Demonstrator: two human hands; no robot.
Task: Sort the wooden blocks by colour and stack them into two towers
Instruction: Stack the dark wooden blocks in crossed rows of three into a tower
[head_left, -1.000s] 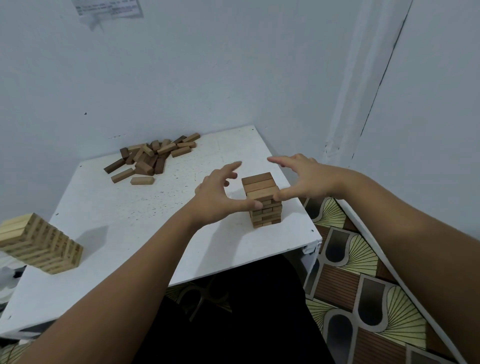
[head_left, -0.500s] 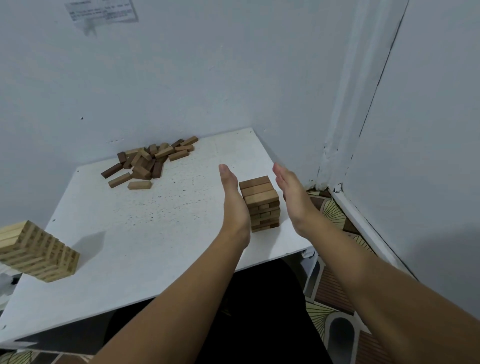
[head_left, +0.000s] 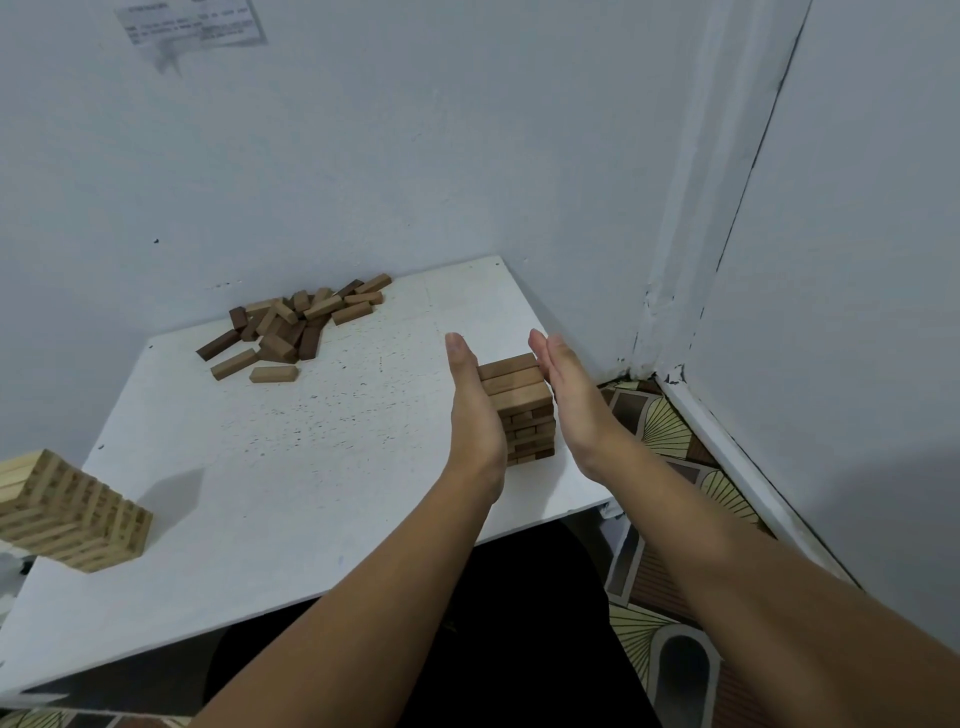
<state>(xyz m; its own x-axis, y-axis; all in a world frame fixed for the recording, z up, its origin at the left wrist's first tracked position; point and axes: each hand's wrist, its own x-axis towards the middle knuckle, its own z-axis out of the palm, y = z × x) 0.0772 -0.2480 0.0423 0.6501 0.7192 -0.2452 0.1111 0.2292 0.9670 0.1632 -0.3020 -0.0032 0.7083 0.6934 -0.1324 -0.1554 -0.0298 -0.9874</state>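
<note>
A short tower of brown wooden blocks (head_left: 523, 410) stands near the right front corner of the white table (head_left: 291, 467). My left hand (head_left: 475, 410) is flat with straight fingers against the tower's left side. My right hand (head_left: 569, 400) is flat on the tower's right side, palm facing it. A second tower of pale blocks (head_left: 67, 512) stands at the table's left edge, partly cut off by the frame. A loose pile of brown and tan blocks (head_left: 291, 325) lies at the far side of the table by the wall.
The table sits in a corner, with grey walls behind it and to the right. A patterned floor (head_left: 670, 519) shows to the right of the table. A paper note (head_left: 189, 23) is stuck high on the back wall.
A second ago both hands had spread fingers around the brown tower's top. They turned flat and now stand on its two sides, closer to it than half a second ago.
</note>
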